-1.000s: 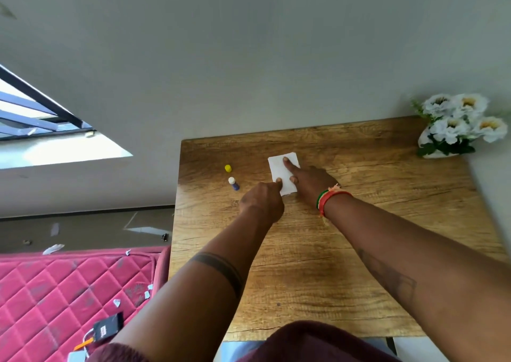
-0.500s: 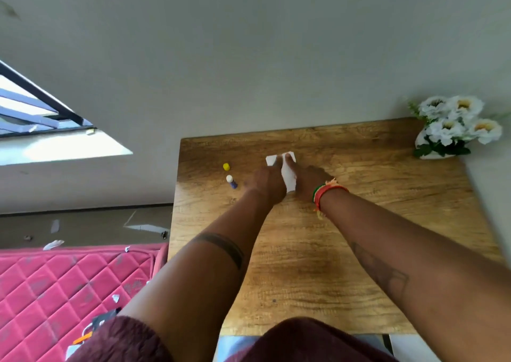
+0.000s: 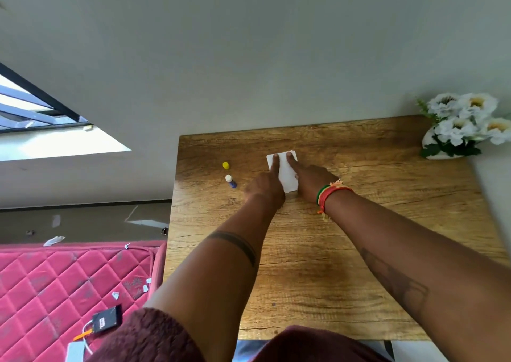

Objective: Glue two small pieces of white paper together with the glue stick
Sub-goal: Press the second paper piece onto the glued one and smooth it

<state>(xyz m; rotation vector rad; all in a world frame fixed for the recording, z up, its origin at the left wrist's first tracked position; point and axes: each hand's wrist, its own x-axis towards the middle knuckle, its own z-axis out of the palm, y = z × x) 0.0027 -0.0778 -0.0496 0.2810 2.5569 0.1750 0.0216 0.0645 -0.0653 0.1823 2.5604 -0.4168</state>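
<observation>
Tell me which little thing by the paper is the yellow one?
The yellow cap, farther from the person. The other, the glue stick, is blue with a white tip and lies nearer the left hand.

My one head camera looks forward and down over my arms at the wooden table (image 3: 359, 251), wall at twelve o'clock.

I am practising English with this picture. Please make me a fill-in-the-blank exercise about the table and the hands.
1. Both hands, the left hand and the right hand, press on the white ____.
2. The glue stick lies on the wooden table without its yellow ____.
3. The red and green bracelet is on the ____ wrist.
4. The white flowers stand at the table's far ____ corner.

Missing words: paper; cap; right; right
</observation>
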